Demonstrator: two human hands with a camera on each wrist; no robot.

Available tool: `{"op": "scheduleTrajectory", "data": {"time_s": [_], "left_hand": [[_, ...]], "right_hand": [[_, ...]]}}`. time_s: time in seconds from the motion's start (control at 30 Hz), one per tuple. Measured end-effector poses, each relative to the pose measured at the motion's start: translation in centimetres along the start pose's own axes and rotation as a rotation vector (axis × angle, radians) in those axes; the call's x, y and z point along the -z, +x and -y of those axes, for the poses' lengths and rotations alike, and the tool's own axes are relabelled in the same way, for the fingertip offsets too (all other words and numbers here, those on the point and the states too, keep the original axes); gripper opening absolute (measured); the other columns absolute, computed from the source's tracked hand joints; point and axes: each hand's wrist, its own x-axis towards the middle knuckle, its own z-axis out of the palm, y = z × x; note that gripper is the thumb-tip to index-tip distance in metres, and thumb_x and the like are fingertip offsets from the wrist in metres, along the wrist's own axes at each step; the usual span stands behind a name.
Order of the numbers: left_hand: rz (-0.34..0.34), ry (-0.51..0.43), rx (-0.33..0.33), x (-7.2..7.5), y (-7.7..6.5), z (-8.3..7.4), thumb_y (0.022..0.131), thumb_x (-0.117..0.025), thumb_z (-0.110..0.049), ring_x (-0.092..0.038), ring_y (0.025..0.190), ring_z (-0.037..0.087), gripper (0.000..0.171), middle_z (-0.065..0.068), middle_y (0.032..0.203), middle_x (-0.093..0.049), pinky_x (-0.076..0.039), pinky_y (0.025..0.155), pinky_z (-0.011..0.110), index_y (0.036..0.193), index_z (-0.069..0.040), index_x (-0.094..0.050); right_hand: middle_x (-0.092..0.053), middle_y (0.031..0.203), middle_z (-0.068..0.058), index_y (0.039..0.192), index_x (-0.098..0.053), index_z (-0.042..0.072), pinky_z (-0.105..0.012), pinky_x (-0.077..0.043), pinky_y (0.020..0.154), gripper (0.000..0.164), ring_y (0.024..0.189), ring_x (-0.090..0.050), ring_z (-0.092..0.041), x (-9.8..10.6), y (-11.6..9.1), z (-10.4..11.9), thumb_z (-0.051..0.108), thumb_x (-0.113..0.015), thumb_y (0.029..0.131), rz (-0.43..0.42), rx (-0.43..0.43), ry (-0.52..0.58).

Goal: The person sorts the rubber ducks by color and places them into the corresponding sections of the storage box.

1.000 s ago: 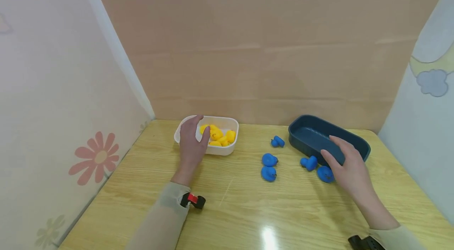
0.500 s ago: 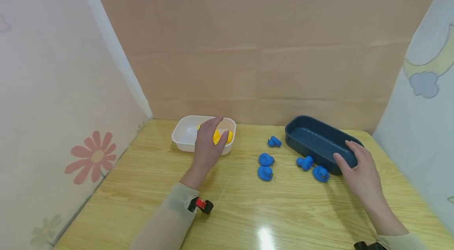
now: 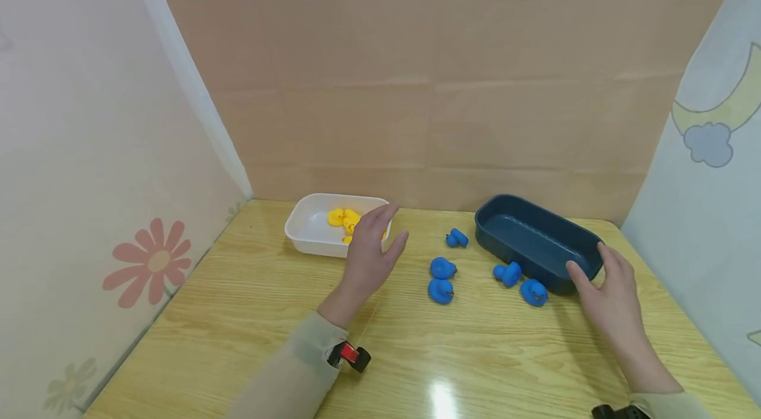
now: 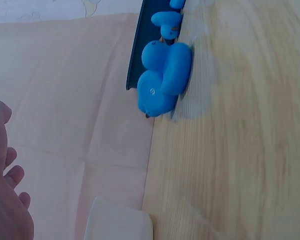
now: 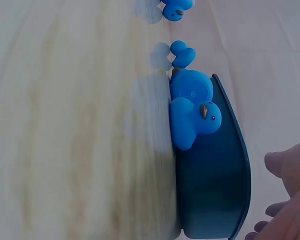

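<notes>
My left hand (image 3: 371, 254) hovers at the front right of a white tray (image 3: 303, 242), fingers spread and holding nothing. Yellow rubber ducks (image 3: 337, 217) lie inside that tray, some hidden behind the hand. Over the right end of a dark blue tray (image 3: 505, 244) is my right hand (image 3: 612, 293), thumb and fingers apart with nothing between them. Two blue rubber ducks (image 3: 534, 292) lie on the table by this tray's front wall; one rests on its side. In the right wrist view, a blue duck (image 5: 194, 120) overlaps the tray's wall.
Between the trays, two more blue ducks (image 3: 441, 291) sit close together on the wooden table (image 3: 475, 353). Behind them another blue duck (image 3: 456, 238) is tipped over. Brown paper (image 3: 357, 128) covers the back wall, and a patterned wall stands at each side.
My left hand has moved right across the white tray, uncovering its left part and some yellow ducks. The right hand has shifted slightly right along the dark tray. The ducks keep their places.
</notes>
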Motion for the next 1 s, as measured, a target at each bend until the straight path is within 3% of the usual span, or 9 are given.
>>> {"op": "scheduleTrajectory", "data": {"time_s": [0.27, 0.5, 0.8, 1.0], "left_hand": [[0.097, -0.003, 0.005, -1.3, -0.2, -1.5, 0.108, -0.075, -0.022, -0.054, 0.145, 0.038, 0.057, 0.015, 0.156, -0.06, -0.046, 0.12, 0.058, 0.16, -0.006, -0.056], [0.21, -0.01, 0.056, -2.4, -0.8, -2.3, 0.11, -0.073, -0.029, -0.051, 0.149, 0.035, 0.061, 0.012, 0.162, -0.055, -0.045, 0.122, 0.054, 0.163, -0.008, -0.052], [0.35, -0.048, 0.171, -3.3, -1.8, -3.1, 0.111, -0.07, -0.036, -0.048, 0.153, 0.03, 0.065, 0.009, 0.167, -0.05, -0.045, 0.123, 0.049, 0.168, -0.014, -0.047], [0.358, -0.028, 0.205, -3.5, -2.1, -2.8, 0.112, -0.068, -0.04, -0.047, 0.153, 0.029, 0.065, 0.007, 0.168, -0.049, -0.046, 0.122, 0.05, 0.169, -0.019, -0.046]], "right_hand": [[0.008, 0.173, -0.044, 0.169, 0.002, -0.013, -0.084, -0.011, 0.121, 0.091, 0.156, -0.006, -0.07, 0.0, 0.7, -0.8, 0.041, -0.05, 0.118, 0.064, -0.07, 0.045], [0.016, 0.171, -0.045, 0.168, 0.009, -0.012, -0.086, -0.011, 0.119, 0.094, 0.154, -0.002, -0.073, 0.0, 1.0, -1.4, 0.046, -0.046, 0.118, 0.142, -0.125, 0.065], [0.02, 0.172, -0.042, 0.168, 0.008, -0.012, -0.086, -0.019, 0.117, 0.09, 0.155, 0.002, -0.071, -0.2, 1.7, -2.2, 0.043, -0.044, 0.119, 0.187, -0.075, 0.064], [0.022, 0.173, -0.04, 0.17, 0.009, -0.009, -0.087, -0.011, 0.118, 0.092, 0.156, 0.007, -0.069, -0.4, 2.5, -2.5, 0.046, -0.044, 0.119, 0.203, -0.068, 0.071]]}}
